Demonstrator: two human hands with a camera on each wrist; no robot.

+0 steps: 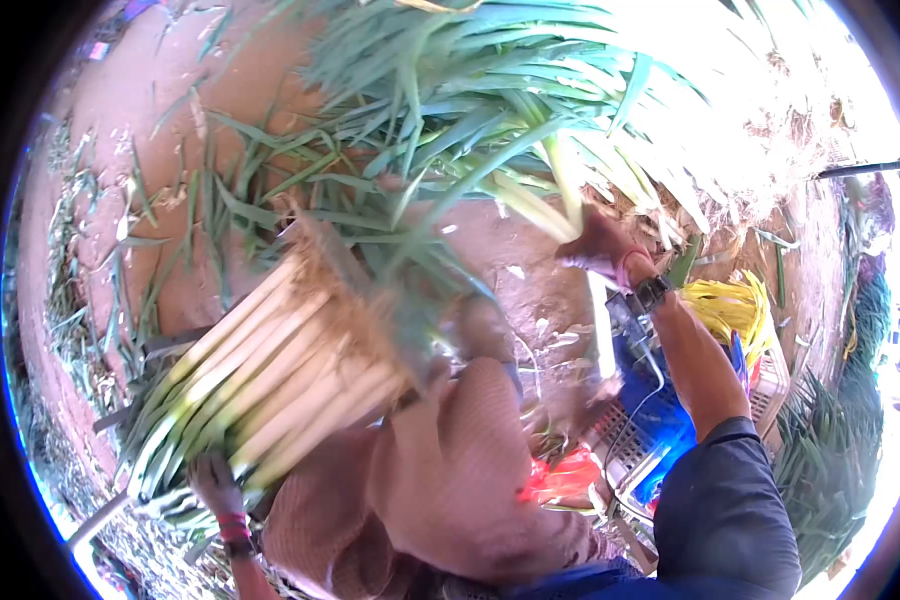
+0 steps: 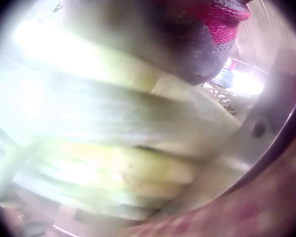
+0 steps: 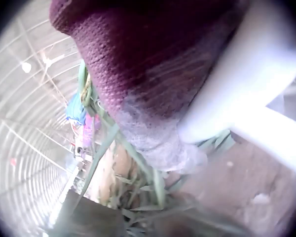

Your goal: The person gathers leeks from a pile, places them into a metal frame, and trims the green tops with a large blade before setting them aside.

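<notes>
A bundle of leeks (image 1: 280,365) lies side by side on a stand at the lower left, root ends toward the upper right. My gloved left hand (image 1: 215,485) rests against the green part at its lower edge; the left wrist view shows the glove (image 2: 187,44) over blurred stalks (image 2: 113,113). Right of centre, my gloved right hand (image 1: 605,245) grips a leek (image 1: 535,208) near its white end, its green leaves trailing left. The right wrist view shows the glove (image 3: 153,94) around a white stalk (image 3: 227,89); some fingers are hidden.
A large leek pile (image 1: 490,90) spreads across the top. Yellow ties (image 1: 725,305), a crate (image 1: 770,385) with blue material and a red plastic bag (image 1: 570,475) are at the right. Loose leaves litter the ground (image 1: 100,210). A board (image 1: 345,265) edges the stand near the knees.
</notes>
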